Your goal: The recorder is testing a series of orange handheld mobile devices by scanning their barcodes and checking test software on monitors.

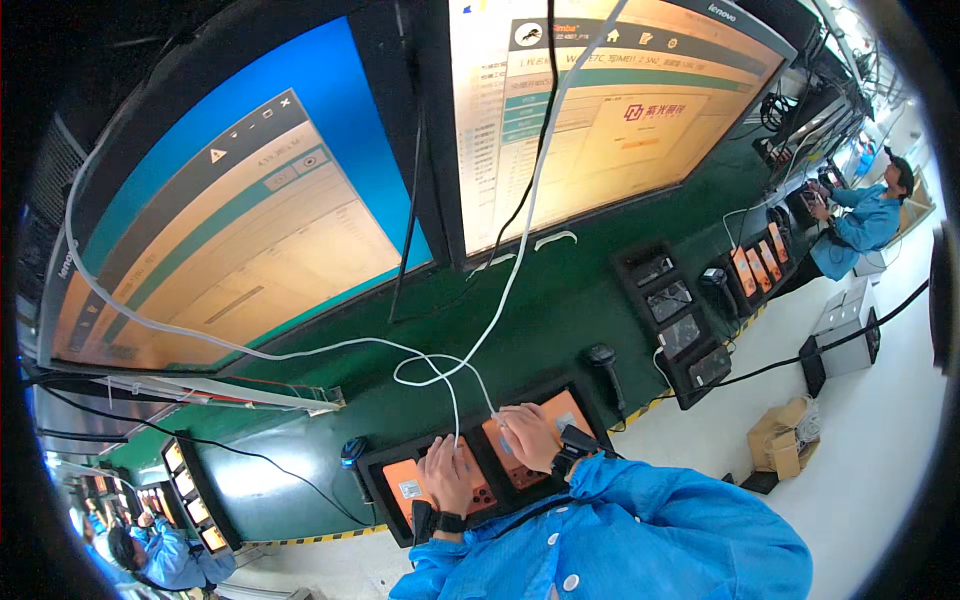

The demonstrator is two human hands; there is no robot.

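Note:
Several orange phones (403,478) lie in compartments of a black tray (597,412) at the bench's near edge, some with pale labels and dark camera bumps on their backs. Over the left part of the tray, my left hand (447,478) has its fingers closed around the end of a white cable (456,412) at a phone's upper edge. My right hand (528,438) pinches another white cable end (484,382) above a phone (567,415) farther right. The fingers hide both cable tips, so I cannot tell whether they are plugged in. Dark bands circle both wrists.
Two large monitors (620,130) stand behind the green bench (430,300). Handheld scanners (603,368) (352,455) flank the tray. More trays (668,300) (197,495) hold devices. White cables loop overhead. People in blue (868,215) (165,555) work at both sides; a cardboard box (785,437) sits right.

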